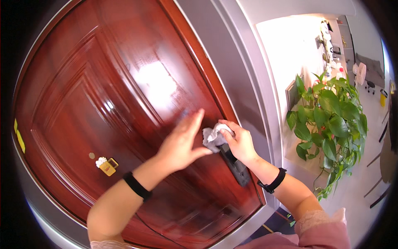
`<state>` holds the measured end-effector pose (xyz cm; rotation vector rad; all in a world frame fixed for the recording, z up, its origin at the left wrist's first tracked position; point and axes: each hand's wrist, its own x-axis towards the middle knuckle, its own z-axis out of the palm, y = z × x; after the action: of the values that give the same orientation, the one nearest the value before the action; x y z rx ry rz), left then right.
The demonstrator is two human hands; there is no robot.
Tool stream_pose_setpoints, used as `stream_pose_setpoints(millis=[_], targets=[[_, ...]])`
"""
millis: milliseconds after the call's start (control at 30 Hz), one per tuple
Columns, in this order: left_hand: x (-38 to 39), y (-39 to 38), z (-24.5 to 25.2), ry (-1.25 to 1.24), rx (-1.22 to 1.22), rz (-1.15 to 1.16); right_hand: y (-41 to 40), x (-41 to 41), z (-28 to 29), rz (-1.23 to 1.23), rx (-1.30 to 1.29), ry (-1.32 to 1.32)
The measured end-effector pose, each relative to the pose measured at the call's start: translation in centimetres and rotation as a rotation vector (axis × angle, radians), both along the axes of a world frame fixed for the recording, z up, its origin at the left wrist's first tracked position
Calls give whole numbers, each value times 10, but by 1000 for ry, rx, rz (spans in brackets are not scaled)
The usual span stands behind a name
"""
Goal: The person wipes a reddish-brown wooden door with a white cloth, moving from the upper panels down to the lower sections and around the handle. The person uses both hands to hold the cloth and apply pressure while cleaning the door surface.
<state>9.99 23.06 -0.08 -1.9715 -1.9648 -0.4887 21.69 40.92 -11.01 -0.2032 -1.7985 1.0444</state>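
A white and grey crumpled cloth or wipe (214, 137) is pinched in my right hand (239, 141). It rests around the upper part of a black door lock plate (239, 172), part of which my hand hides. My left hand (182, 141) is spread, thumb apart from the fingers, and holds nothing. It hovers before the glossy red-brown wooden door (130, 81), left of the cloth, blurred; whether it touches the door I cannot tell.
A beer-mug-shaped ornament (107, 166) sits on the door below a round peephole (91, 155). The grey door frame (228, 62) runs along the right. Beyond it trails a leafy potted plant (329, 121), with a pale pink fan (361, 73) farther back.
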Motion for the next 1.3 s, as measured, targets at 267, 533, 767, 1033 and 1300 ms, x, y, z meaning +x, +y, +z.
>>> stream_pose_setpoints(millis=[267, 533, 767, 1033, 1300], targets=[[0, 64, -40, -780, 60, -45, -4, 20, 18, 127, -153, -63], [-31, 126, -2, -819, 229, 11, 8, 3, 45, -174, 76, 167], [-20, 144, 51, -414, 477, 162, 36, -56, 79, -477, 484, -89], [-36, 145, 47, 358, 464, 187, 52, -79, 98, -542, 510, -130], [-39, 155, 63, 299, 564, 199, 66, -78, 97, -488, 596, -69]])
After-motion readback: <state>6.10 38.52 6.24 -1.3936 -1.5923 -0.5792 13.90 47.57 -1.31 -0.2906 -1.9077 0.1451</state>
